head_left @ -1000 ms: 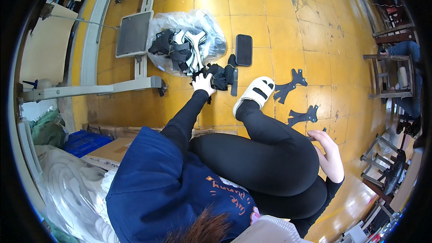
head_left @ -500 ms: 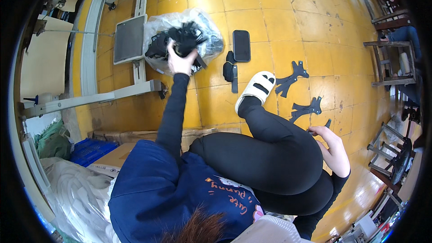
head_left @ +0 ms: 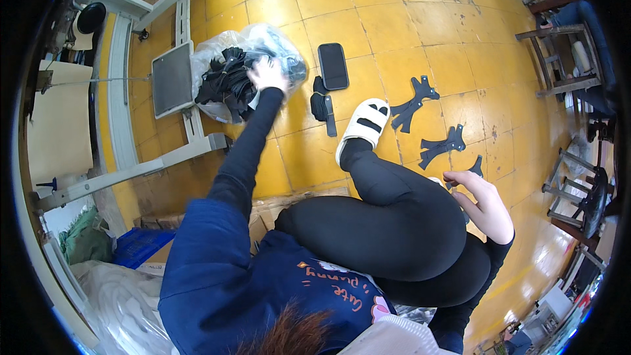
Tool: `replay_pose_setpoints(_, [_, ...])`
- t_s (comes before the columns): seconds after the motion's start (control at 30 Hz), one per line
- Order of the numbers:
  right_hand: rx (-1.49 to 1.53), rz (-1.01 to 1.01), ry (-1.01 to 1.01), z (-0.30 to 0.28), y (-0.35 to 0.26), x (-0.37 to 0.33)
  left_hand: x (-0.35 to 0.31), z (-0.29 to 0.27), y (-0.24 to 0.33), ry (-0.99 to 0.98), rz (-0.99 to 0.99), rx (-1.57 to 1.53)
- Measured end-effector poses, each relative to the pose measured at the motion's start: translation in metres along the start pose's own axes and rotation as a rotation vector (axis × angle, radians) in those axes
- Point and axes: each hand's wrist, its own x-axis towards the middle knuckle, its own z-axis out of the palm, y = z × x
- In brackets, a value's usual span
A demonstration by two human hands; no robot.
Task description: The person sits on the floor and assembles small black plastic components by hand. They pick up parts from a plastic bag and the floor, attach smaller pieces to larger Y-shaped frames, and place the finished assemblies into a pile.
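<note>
My left hand (head_left: 268, 74) is over a clear plastic bag (head_left: 289, 59) stuffed with bundles of black straps (head_left: 230, 82). Its fingers look spread, slightly blurred, and the straps lie just left of them. Beside my bent knee, my right hand (head_left: 483, 205) hangs with fingers loosely curved and apart, and I see nothing in it. A black forked strap piece (head_left: 476, 165) on the floor is partly hidden behind that hand. Two similar forked strap pieces, one nearer (head_left: 443, 146) and one farther (head_left: 414, 104), lie beyond it.
A phone (head_left: 333, 66) and a banded black strap bundle (head_left: 321, 104) lie on the yellow tiles near my white shoe (head_left: 365, 126). A metal frame (head_left: 131, 164) with a grey pedal plate (head_left: 173, 79) stands at left. Wooden stools (head_left: 562, 59) line the right.
My left hand has let go of a black strap bundle, which now lies in the bag, and has shifted to its right side. My right hand stays by the knee. The whole view has shifted slightly.
</note>
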Motion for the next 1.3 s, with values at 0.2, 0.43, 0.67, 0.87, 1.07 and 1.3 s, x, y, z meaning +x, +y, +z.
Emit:
replay_pose_setpoints(0.2, [0.005,0.002,-0.039,0.001,0.001,0.002,-0.094,0.058,0.104,-0.328,-0.242,-0.478])
replay_pose_setpoints(0.43, [0.040,0.081,-0.039,0.002,0.006,-0.001,-0.092,0.082,0.111,-0.406,-0.369,-0.646])
replay_pose_setpoints(0.67, [0.023,0.055,-0.099,0.004,0.005,-0.001,-0.080,0.073,0.041,-0.616,-0.452,-1.669])
replay_pose_setpoints(0.87, [-0.054,0.087,-0.178,0.008,0.010,-0.005,-0.061,-0.041,-0.051,0.181,-0.094,-1.160])
replay_pose_setpoints(1.07, [-0.358,0.087,-0.394,0.005,0.030,0.036,0.004,-0.052,-0.139,0.434,-0.237,-0.167])
replay_pose_setpoints(1.3, [-0.322,-0.209,-0.422,0.067,0.085,0.221,0.059,-0.067,-0.138,-0.120,-0.050,0.275])
